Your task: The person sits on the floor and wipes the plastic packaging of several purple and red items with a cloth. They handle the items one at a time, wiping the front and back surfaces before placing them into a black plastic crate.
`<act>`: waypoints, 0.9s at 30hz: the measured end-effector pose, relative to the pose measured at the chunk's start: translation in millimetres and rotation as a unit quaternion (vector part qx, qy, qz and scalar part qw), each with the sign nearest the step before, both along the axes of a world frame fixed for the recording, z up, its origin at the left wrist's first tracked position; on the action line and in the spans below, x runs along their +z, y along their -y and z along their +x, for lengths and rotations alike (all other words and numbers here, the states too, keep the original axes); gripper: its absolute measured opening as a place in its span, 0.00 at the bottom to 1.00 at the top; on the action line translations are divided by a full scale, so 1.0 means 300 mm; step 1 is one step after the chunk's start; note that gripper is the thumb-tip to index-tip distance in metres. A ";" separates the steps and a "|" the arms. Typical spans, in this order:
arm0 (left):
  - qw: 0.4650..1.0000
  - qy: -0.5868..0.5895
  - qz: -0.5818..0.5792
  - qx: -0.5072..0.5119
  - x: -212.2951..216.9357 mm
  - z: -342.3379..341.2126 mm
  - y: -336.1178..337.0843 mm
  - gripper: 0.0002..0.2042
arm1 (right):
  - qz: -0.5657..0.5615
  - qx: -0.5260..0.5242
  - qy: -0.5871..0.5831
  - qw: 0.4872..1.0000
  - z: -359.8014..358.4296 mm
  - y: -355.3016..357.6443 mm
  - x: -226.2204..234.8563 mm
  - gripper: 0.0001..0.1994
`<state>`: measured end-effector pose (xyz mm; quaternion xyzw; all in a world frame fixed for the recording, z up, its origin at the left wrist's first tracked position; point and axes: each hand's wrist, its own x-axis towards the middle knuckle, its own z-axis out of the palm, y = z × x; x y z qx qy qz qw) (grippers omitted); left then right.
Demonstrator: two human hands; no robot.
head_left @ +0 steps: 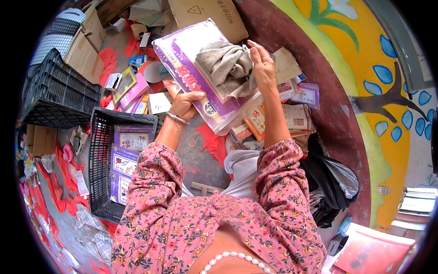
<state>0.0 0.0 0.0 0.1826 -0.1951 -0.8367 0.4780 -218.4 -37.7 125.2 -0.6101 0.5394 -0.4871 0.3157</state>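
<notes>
Head view: both hands, left (185,104) and right (262,64), grip a purple-edged packet (191,68) holding grey cloth (226,66).

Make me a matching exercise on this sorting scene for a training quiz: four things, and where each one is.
Things:
1. grey cloth
2. purple package
3. black crate
4. black bag

Places:
A. on the floor, left of the left sleeve
B. right of the right sleeve
C. on top of the package, at the right hand
D. gripped from below by the left hand

Pairs: 1-C, 2-D, 3-A, 4-B
</notes>
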 end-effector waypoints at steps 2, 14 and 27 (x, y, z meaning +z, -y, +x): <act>1.000 -0.023 -0.002 -0.005 0.008 -0.024 -0.012 0.14 | -0.029 0.052 0.011 0.998 0.017 -0.028 -0.005 0.26; 0.985 -0.155 0.050 0.050 0.141 -0.044 -0.078 0.21 | -0.357 0.158 -0.316 0.865 0.338 -0.196 -0.026 0.17; 0.997 0.060 -0.038 0.002 0.139 -0.031 -0.070 0.17 | -0.341 0.050 -0.350 0.871 0.104 0.070 0.066 0.19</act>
